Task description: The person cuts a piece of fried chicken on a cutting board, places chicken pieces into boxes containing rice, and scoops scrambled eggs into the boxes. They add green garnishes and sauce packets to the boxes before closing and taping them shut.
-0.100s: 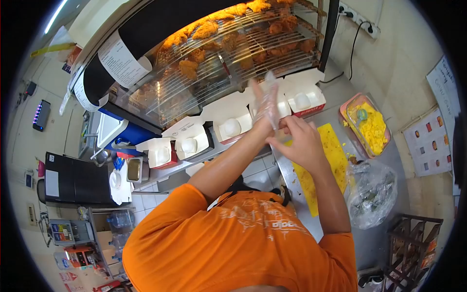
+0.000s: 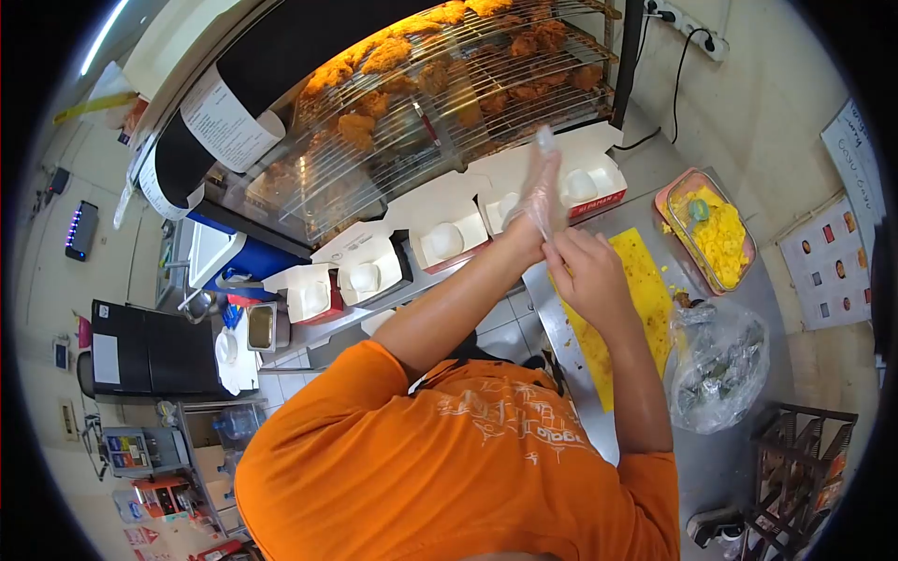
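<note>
My left hand wears a clear plastic glove, its fingers stretched upward and the empty glove tip standing past them. My right hand is bare and pinches the cuff of the plastic glove at the left wrist. Behind the gloved hand, partly hidden by it, stands a row of open takeaway boxes. Each visible box, such as the middle box, holds a white rounded mound that looks like rice. Below my right hand lies a yellow cutting board with crumbs on it.
A heated display case with fried pieces on racks stands behind the boxes. At right are a tub of yellow shredded food and a clear plastic bag with dark contents. A blue cooler and a metal pan sit at left.
My gloved left hand has shifted slightly right, its fingers now closer together. My right hand has moved slightly down and right, keeping to the glove's cuff.
</note>
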{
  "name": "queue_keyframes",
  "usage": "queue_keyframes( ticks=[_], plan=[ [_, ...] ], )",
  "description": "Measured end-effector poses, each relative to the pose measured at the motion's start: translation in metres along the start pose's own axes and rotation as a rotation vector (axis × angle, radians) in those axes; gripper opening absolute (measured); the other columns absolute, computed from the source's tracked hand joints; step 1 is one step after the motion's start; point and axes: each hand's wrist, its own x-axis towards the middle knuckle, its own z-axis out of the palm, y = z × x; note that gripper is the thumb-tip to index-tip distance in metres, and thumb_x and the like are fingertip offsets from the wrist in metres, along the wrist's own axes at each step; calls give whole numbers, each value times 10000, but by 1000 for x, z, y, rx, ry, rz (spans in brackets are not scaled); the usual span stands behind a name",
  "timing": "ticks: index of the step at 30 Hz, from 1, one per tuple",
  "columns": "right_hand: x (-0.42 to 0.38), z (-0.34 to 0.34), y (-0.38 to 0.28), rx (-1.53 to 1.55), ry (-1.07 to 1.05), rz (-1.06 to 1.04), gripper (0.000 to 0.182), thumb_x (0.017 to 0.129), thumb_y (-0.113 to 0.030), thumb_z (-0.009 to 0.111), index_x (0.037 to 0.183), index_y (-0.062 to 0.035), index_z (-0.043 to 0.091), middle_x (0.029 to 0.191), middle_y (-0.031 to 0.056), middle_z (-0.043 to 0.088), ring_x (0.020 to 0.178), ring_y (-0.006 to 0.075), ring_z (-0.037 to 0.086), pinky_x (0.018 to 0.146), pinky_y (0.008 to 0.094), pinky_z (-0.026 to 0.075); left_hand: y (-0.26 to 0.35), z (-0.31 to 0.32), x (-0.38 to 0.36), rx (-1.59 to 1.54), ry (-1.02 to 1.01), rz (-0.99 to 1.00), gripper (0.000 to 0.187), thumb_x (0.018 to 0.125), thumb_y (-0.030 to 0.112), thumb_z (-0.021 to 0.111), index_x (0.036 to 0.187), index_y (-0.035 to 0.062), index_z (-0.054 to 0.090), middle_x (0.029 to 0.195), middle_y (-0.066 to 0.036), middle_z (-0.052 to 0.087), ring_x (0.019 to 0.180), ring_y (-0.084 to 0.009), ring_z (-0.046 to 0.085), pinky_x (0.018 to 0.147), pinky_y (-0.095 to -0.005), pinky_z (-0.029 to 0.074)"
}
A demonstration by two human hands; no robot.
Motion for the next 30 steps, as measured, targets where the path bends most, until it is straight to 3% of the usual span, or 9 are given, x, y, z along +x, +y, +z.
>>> queue_keyframes(
  ticks=[5,8,10,12,17,19,21,24,30],
  plan=[
    [-28,-14,-15,-6,77,-77,99,882,-112,674,848,-37,621,791,109,613,761,310,600,681,416,436,-32,62,1,172,-955,-207,878,943,735,385,1616,210,178,1630,-122,250,1445,-439,286,1163,-583,238],
    [-51,-30,-20,-110,59,117,72,873,-79,671,860,-26,625,781,114,611,748,315,592,696,415,449,-21,88,-1,1602,-652,406,842,987,664,368,1617,143,167,1606,-184,271,1400,-393,379,1142,-560,312],
    [-77,-42,-31,58,43,219,76,878,-95,675,852,-46,623,764,99,607,737,305,594,706,412,452,5,80,46,1735,-96,1024,585,956,468,509,1370,55,535,1265,-262,575,1254,-344,544,1048,-507,439],
    [-114,-47,-39,168,-11,336,80,882,-109,682,854,-56,629,753,95,607,723,305,598,703,412,457,73,60,121,2115,-43,627,270,872,293,615,948,59,723,972,-173,713,967,-306,703,809,-469,574],
    [-212,-31,-40,308,-59,707,101,897,-111,691,882,-29,635,785,114,635,718,290,624,686,390,485,118,-58,187,2068,800,1253,666,929,170,577,1536,64,326,1542,-299,316,1440,-475,301,1162,-645,223],
    [-235,-27,-42,376,-9,881,96,900,-98,690,899,-17,638,802,120,648,722,276,632,683,375,494,119,-53,179,2117,941,921,773,927,162,526,1603,66,164,1629,-300,144,1502,-496,153,1184,-696,101],
    [-240,-32,-47,351,71,873,96,905,-85,687,891,-2,641,790,120,657,700,241,622,656,342,482,156,-28,138,2380,684,-17,777,902,130,489,1592,10,154,1627,-304,145,1489,-525,167,1164,-722,113],
    [-247,-42,-46,167,195,942,100,908,-85,679,962,-9,643,857,126,657,771,265,611,726,367,482,199,-38,136,2439,330,-186,426,951,208,443,1258,9,662,1312,-182,651,1235,-284,616,1042,-392,476],
    [-328,-46,-37,-644,145,1310,415,887,-206,701,1255,-63,574,1198,169,586,1055,380,555,915,500,441,230,-86,214,2399,142,-283,277,795,79,581,1003,18,753,1085,-225,703,960,-339,691,850,-458,528]
  ],
)
